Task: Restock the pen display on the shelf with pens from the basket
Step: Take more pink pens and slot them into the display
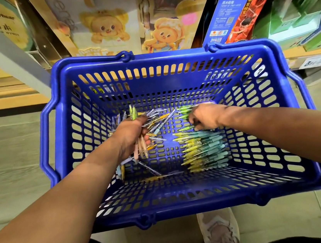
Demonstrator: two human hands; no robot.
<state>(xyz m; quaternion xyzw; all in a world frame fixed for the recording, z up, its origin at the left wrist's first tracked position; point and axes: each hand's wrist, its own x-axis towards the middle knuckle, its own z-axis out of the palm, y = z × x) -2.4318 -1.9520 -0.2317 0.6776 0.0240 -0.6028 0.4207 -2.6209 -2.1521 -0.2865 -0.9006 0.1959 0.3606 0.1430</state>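
A blue plastic basket (168, 59) stands on the floor below me, with many pens lying in its bottom. My left hand (131, 135) is inside at the left and grips a bunch of pens (141, 150) with pink, yellow and green ends sticking out above and below the fist. My right hand (205, 118) reaches in at the right, fingers curled down over the green and yellow pens (188, 127) at the far end of a pile of teal and yellow pens (205, 150). What its fingertips hold is hidden.
Behind the basket stands a shelf with a cartoon bear display card (107, 27), a blue boxed item (225, 12) and green boxes (304, 13). A grey shelf post (5, 53) runs at the left. My shoe (220, 235) is below the basket.
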